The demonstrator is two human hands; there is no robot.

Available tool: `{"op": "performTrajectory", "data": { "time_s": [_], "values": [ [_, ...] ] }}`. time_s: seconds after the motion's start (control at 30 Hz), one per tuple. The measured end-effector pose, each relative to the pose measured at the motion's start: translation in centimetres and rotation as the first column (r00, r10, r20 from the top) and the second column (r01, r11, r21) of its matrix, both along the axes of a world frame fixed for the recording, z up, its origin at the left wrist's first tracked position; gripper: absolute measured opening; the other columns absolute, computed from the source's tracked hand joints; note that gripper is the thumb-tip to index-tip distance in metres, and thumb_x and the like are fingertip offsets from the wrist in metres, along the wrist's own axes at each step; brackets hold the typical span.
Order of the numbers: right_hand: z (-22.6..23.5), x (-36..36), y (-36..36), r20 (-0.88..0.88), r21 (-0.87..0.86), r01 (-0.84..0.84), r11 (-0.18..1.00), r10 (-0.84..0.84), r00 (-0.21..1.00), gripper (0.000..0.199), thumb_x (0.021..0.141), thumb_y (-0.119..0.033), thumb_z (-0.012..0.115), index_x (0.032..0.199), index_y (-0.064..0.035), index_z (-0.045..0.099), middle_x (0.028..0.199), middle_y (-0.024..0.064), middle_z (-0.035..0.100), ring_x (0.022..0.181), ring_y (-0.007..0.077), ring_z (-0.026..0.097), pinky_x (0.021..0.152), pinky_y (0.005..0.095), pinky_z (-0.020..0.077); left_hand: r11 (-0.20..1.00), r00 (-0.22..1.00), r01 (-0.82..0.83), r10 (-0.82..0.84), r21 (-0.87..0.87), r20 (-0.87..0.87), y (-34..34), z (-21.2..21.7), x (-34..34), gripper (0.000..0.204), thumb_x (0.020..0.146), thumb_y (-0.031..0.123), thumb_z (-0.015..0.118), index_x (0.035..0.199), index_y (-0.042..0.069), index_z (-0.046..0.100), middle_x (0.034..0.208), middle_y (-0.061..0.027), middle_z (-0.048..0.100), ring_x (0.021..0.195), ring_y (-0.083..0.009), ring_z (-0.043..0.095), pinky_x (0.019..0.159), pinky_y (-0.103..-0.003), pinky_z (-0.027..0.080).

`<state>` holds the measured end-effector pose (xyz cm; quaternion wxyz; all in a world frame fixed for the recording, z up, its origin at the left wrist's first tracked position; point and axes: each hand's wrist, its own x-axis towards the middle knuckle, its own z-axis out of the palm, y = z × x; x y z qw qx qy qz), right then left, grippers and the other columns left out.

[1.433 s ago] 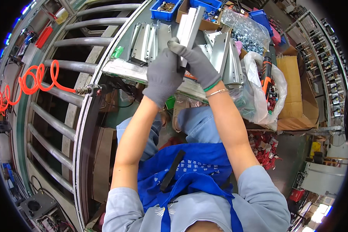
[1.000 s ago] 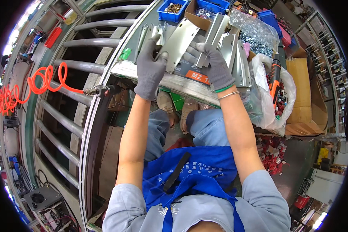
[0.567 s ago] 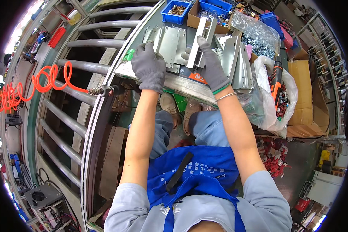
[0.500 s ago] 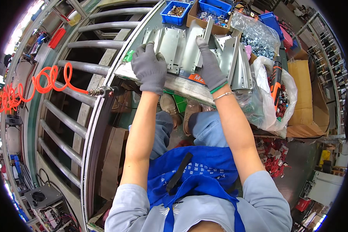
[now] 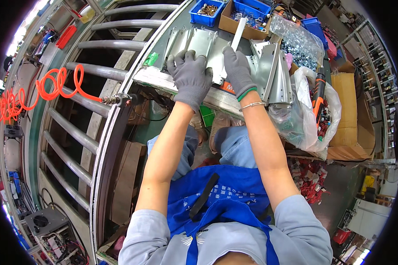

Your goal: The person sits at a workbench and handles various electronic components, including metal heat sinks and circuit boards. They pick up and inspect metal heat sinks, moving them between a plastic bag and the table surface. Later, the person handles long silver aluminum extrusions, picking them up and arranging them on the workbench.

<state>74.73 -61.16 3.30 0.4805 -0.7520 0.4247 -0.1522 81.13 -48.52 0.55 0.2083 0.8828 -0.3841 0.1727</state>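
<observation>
A narrow bare strip runs along the left edge of the surface (image 5: 185,22), with crumpled green plastic (image 5: 151,59) at its near end. Metal channels (image 5: 202,40) obstruct passage beyond the left hand (image 5: 191,80); upright metal brackets (image 5: 266,68) crowd the right hand (image 5: 239,73). A blue parts bin (image 5: 204,19) and cardboard box (image 5: 225,21) bar the far side.

My gloved left hand (image 5: 191,80) spreads over silvery metal panels (image 5: 202,40). My gloved right hand (image 5: 239,73) touches a narrow metal strip (image 5: 239,34).
</observation>
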Motion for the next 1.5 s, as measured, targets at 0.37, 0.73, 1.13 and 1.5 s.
{"op": "performTrajectory", "data": {
  "time_s": [0.37, 0.73, 1.13, 1.5],
  "values": [
    [-0.9, 5.2, 1.8, 0.244, -0.153, -0.105, 0.983, 0.140, 0.960, 0.086, 0.089, -0.063, 0.047, 0.130, 0.0131, 0.044, 0.124, 0.0353, 0.055, 0.118, 0.0468, 0.054, 0.104, 0.0453, 0.0404, 0.791, 0.999, 0.001, -0.024, -0.612, -0.029, 0.2, 0.2, 1.2, 0.029, 0.094, 0.033, 0.056, 0.109, 0.011, 0.068, 0.106, -0.0133, 0.067, 0.101, -0.0317, 0.060, 0.092, -0.043, 0.041],
    [-0.5, 2.9, 1.6, 0.564, -0.426, 0.036, 0.904, 0.234, 0.792, 0.053, 0.097, -0.051, 0.049, 0.110, -0.0011, 0.060, 0.108, 0.0265, 0.061, 0.108, 0.0396, 0.058, 0.095, 0.0427, 0.0447, 0.972, 0.987, -0.026, 0.061, -0.234, 0.146, 0.3, -0.7, 0.9, 0.037, 0.078, 0.036, 0.071, 0.111, 0.019, 0.068, 0.115, -0.0080, 0.065, 0.116, -0.0307, 0.051, 0.105, -0.048, 0.026],
    [1.2, -11.9, -6.2, -0.055, -0.790, 0.107, 0.603, -0.243, 0.968, 0.046, 0.085, -0.028, 0.062, 0.126, -0.0091, 0.057, 0.115, 0.0184, 0.064, 0.109, 0.0374, 0.060, 0.094, 0.0453, 0.0473, 0.916, 0.714, 0.364, -0.390, -0.167, -0.582, -6.7, 2.0, -9.0, 0.083, 0.069, 0.054, 0.078, 0.135, 0.013, 0.048, 0.113, -0.0187, 0.064, 0.105, -0.0370, 0.063, 0.087, -0.046, 0.051],
    [0.9, -11.6, -6.7, -0.119, -0.636, 0.085, 0.767, -0.206, 0.971, 0.039, 0.083, -0.028, 0.063, 0.117, -0.0109, 0.058, 0.104, 0.0194, 0.068, 0.096, 0.0386, 0.066, 0.083, 0.0482, 0.0512, 0.709, 0.942, -0.070, -0.184, -0.702, -0.280, -3.5, 3.3, -1.1, 0.035, 0.085, 0.001, 0.049, 0.118, -0.001, 0.063, 0.100, -0.0196, 0.069, 0.088, -0.0228, 0.068, 0.079, -0.033, 0.052]
  ]
}}
